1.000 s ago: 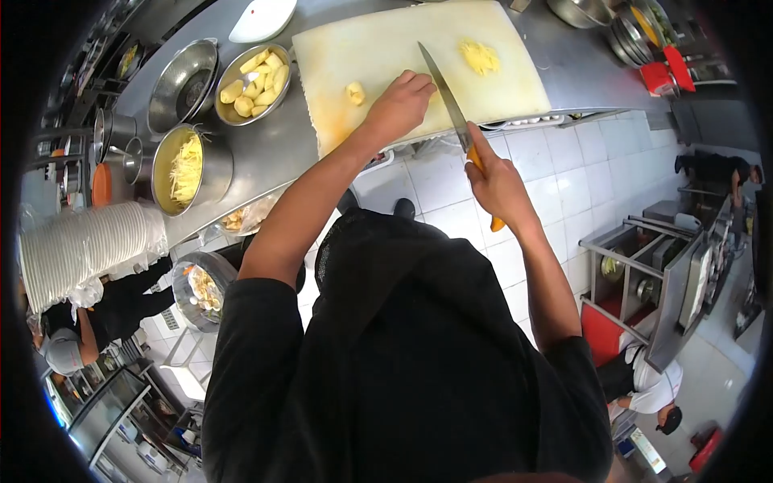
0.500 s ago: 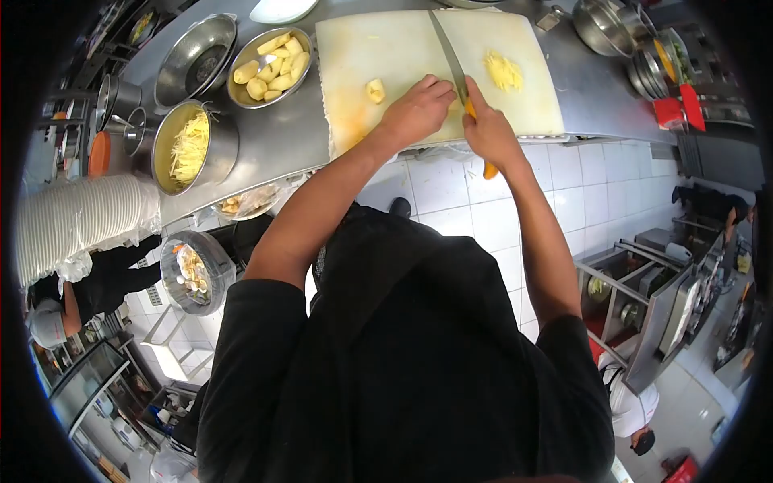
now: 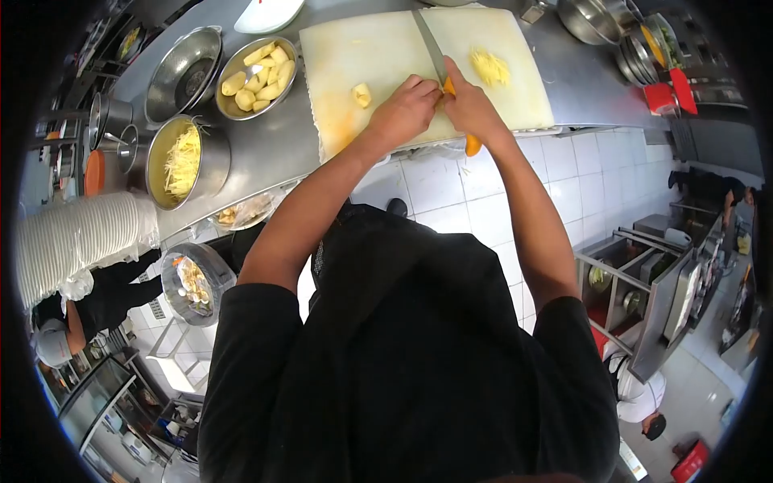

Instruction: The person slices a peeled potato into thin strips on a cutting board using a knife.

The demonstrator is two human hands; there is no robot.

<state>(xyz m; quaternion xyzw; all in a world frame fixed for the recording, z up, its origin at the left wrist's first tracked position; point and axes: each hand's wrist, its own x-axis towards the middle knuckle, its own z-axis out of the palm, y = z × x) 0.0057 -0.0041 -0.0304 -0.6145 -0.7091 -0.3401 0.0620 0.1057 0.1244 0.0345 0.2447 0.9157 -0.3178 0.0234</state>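
A knife [image 3: 429, 44] with an orange handle lies across the white cutting board [image 3: 386, 48], its blade pointing away from me. My right hand [image 3: 475, 113] is closed round its handle, the index finger stretched along the blade's base. Close beside the blade, my left hand [image 3: 408, 109] rests on the board with curled fingers; whatever is under them is hidden. To its left sits a pale yellow peeled chunk [image 3: 361, 96]. Right of the knife lies a small heap of fine yellow shreds [image 3: 489, 67].
Left of the board stand a bowl of peeled yellow chunks [image 3: 287, 74], a pot of shreds [image 3: 213, 161] and a metal colander [image 3: 161, 80]. Stacked white plates [image 3: 80, 241] line the counter's left. Metal bowls [image 3: 596, 22] and a red object [image 3: 683, 91] are at right. Other people work around.
The view has shifted slightly, so the board and bowls sit a little further left. Both hands stay close together at the knife, the right hand still on its handle.
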